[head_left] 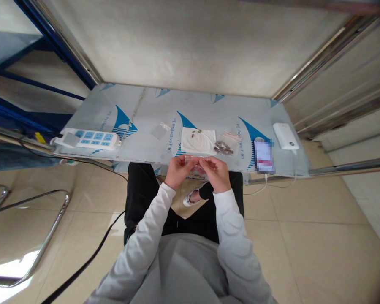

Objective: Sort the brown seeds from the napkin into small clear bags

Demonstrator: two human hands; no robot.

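Note:
Just over the table's front edge, my left hand (178,171) and my right hand (216,172) come together, pinching a small clear zip bag (194,158) between them. The bag is mostly hidden by my fingers, and I cannot make out what is in it. Behind my hands lies a white cloth or paper (198,143) with a few small brown pieces (194,132) on its far part. A clear zip bag of dark brown pieces (224,147) rests at its right side. Left of the cloth, another flat clear zip bag (160,131) lies on the table.
The table (152,101) has a film-covered metal top. A power strip (98,139) sits at its left. On the right are a phone (264,156) and a white power bank (285,136) with cables. A metal-framed chair (65,202) stands at left.

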